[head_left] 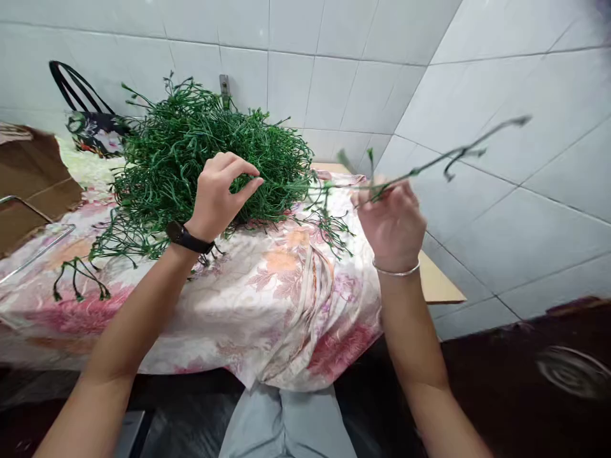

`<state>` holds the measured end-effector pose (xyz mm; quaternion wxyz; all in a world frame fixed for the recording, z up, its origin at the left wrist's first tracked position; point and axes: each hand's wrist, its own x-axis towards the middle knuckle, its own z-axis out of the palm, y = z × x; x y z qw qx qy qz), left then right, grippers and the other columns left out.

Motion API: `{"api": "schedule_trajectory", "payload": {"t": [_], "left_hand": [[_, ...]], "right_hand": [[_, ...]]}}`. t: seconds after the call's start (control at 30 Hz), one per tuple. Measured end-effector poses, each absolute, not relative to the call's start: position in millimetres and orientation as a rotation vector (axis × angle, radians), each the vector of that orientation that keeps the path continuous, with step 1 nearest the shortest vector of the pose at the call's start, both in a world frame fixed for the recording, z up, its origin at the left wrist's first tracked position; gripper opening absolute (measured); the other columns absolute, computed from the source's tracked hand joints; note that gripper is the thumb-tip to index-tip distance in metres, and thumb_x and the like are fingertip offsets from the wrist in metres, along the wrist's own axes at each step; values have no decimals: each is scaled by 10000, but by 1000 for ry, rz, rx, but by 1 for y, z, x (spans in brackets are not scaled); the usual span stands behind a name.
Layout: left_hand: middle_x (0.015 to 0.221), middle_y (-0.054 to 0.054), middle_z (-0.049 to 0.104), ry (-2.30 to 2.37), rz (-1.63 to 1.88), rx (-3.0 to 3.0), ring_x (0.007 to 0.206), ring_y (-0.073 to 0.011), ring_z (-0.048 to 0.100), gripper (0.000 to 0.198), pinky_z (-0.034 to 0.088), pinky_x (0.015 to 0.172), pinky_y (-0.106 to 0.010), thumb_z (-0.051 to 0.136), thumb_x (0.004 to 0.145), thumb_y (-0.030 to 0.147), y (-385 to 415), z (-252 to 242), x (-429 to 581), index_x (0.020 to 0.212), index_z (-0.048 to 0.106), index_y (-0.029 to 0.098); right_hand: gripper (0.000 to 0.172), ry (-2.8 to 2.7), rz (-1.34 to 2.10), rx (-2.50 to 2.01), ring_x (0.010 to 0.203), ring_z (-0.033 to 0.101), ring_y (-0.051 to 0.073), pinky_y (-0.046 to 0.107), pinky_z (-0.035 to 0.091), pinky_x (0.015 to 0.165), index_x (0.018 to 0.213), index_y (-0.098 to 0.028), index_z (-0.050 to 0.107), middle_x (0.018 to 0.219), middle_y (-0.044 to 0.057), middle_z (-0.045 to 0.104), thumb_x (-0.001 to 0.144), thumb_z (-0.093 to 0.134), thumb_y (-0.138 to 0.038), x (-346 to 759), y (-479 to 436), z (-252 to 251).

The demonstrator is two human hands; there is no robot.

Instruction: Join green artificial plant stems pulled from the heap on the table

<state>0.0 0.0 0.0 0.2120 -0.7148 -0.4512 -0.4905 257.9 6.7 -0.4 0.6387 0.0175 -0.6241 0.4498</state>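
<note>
A large tangled heap of green artificial plant stems (210,146) with small budlike tips lies on a flowered cloth (267,280). My left hand (222,191), with a black watch at the wrist, is raised in front of the heap. Its thumb and index finger curve toward each other, a narrow gap between the tips, and nothing shows in them. My right hand (394,219), slightly blurred and wearing a silver bangle, pinches a branched green stem (442,159). That stem points up to the right, and thin strands trail left toward the heap.
Loose stems (81,280) lie at the cloth's left. Farther left are a cardboard box (33,184) and a bent metal rod (42,245). Behind stands a floral black bag (98,130). White tiled walls (344,83) meet at the right, beyond a board edge (442,283).
</note>
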Motion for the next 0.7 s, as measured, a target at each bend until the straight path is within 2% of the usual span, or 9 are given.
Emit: {"api": "schedule_trajectory", "payload": {"t": [0.1,0.2,0.3,0.4,0.53,0.6,0.7], "left_hand": [[772,-21,627,-1187,-1258,-2112,806,-166,531,182,399,777,-317,610,782,367,2,0,-3,820,642,192],[821,-23,659,-1114,-1077,-2421,835,-167,546,250,382,804,-320,605,772,431,-2,5,-6,816,651,190],[829,-13,677,-1145,-854,-2824,792,-141,574,300,393,762,-278,608,750,478,-10,14,-13,806,657,187],[915,-11,675,-1201,-663,-3006,859,-143,581,334,406,758,-248,647,711,474,-14,19,-20,908,653,205],[818,-9,673,-1175,-470,-2933,792,-137,577,163,390,766,-256,620,767,349,-10,14,-20,806,675,200],[754,-14,664,-1117,-460,-2910,723,-127,563,150,387,734,-254,589,794,303,-7,10,-16,753,678,189],[723,-17,659,-1008,-648,-2885,700,-122,549,169,392,697,-247,574,809,303,-5,8,-10,752,674,179]], "right_hand": [[120,-2053,908,-45,664,557,90,233,436,605,829,-193,710,689,8,610,729,675,-136,250,-15,2],[137,-2397,720,-94,683,547,83,227,439,620,860,-171,701,711,25,615,750,651,-108,243,-30,-1],[129,-2429,598,-71,671,529,75,221,430,608,880,-161,696,694,23,591,771,634,-128,245,-36,-7],[145,-2399,539,-83,665,515,80,236,424,613,900,-165,696,691,26,576,773,634,-133,252,-39,-13],[148,-2479,464,-91,672,500,87,246,408,631,919,-174,692,701,32,585,793,616,-156,257,-48,-16],[195,-2617,436,-152,693,500,90,239,405,637,986,-185,676,733,39,590,819,581,-153,257,-54,-15],[281,-2716,473,-241,726,510,100,237,411,636,1079,-201,644,790,57,590,849,511,-110,263,-55,-8]]}}
